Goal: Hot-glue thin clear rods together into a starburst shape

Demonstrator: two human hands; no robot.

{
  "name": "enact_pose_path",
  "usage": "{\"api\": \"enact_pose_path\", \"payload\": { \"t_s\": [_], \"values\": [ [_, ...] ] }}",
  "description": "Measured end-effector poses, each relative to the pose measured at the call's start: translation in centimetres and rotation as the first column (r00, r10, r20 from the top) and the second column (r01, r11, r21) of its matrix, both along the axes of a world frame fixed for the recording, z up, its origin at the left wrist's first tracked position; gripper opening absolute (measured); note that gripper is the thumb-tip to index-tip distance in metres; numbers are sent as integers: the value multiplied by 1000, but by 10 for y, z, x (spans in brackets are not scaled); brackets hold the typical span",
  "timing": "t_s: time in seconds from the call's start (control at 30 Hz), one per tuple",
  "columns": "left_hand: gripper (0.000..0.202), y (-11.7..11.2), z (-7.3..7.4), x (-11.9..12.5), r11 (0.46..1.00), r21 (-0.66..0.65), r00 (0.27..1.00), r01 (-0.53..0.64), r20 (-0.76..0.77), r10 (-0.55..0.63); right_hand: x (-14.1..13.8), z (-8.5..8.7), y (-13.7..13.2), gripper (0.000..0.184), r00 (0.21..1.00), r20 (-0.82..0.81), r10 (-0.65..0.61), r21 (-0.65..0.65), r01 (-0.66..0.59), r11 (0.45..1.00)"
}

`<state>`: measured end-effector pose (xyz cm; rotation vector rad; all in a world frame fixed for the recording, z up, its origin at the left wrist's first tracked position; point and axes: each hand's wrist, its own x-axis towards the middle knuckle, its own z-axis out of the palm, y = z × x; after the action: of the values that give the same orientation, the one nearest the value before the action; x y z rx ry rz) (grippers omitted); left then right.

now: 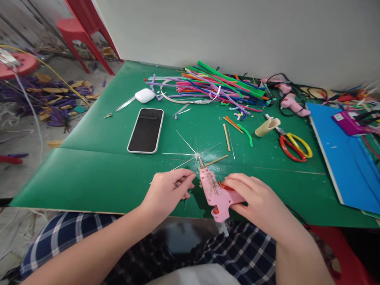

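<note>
Right now the star [196, 155] of thin, pale spokes sits near the middle of the counter [97, 170], its spokes fanning out from a small hub. Directly near it, a pink gun [209, 184] lies with its long axis running from near to far, leaning slightly left, so the metal nozzle meets the hub from the near side; whether it touches or hangs just above I cannot tell. Its handle juts right into the right hand [257, 194], whose fingers wrap around it by the orange trigger. The left hand [168, 188] is on the near left of the hub, thumb and index finger pinched together just beside the nozzle; whether a spoke is caught between them is too fine to see. Of the two hands, the left is nearer the hub; the right reaches it only through the gun. The hands are apart, with the gun's body between them.

Just right of the nozzle lies a stick [218, 160]. The phone [146, 130] is farther left, with a white case [145, 95] beyond it. Bunched pipe cleaners [213, 83] fill the far side. Toward the right are a tube [265, 128], scissors [282, 145] and a blue board [341, 158].
</note>
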<state>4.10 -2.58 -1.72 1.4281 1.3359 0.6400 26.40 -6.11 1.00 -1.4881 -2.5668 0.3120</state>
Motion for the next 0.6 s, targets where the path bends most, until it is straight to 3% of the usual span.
{"api": "enact_pose_path", "payload": {
  "t_s": [0.6],
  "values": [
    [23,0,0,0,1000,12,1000,12,12,-12,0,0,0,39,1000,3,-4,-20,4,1000]
  ]
}}
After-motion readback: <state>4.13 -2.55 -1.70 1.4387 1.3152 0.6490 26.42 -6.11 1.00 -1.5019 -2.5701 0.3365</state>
